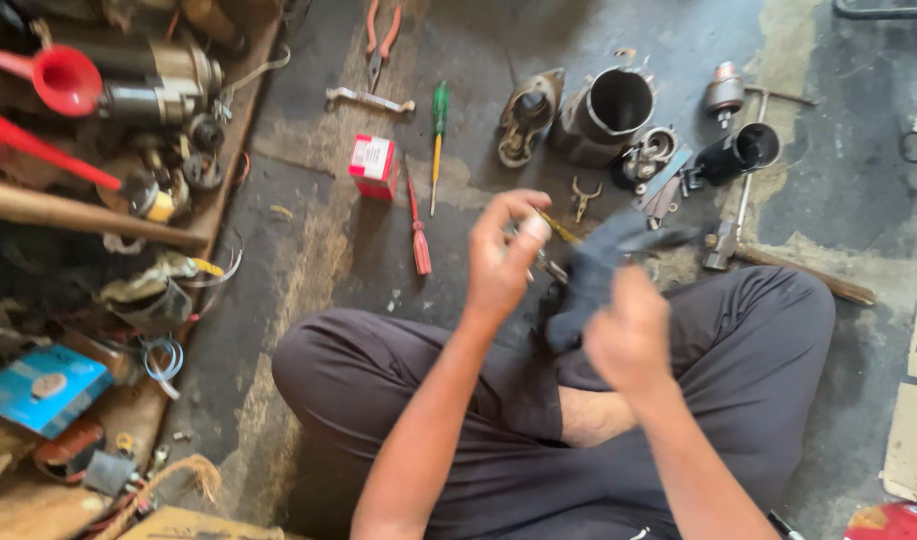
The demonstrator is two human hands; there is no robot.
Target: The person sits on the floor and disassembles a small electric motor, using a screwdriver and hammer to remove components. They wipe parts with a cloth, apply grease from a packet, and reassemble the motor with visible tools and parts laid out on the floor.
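A small pale part (pixel 534 228) is pinched at the left hand (pixel 500 260) fingertips, above the lap. Just right of it, the right hand (pixel 628 335) grasps a dark cloth (pixel 593 270), its long axis running far-right. Beyond, a metal cylinder housing (pixel 608 115) and red-handled screwdriver (pixel 418 235) lie on the floor (pixel 308 200).

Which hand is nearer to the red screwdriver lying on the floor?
Left. The left hand is raised just right of the red screwdriver; the right hand, gripping a dark cloth, sits farther right.
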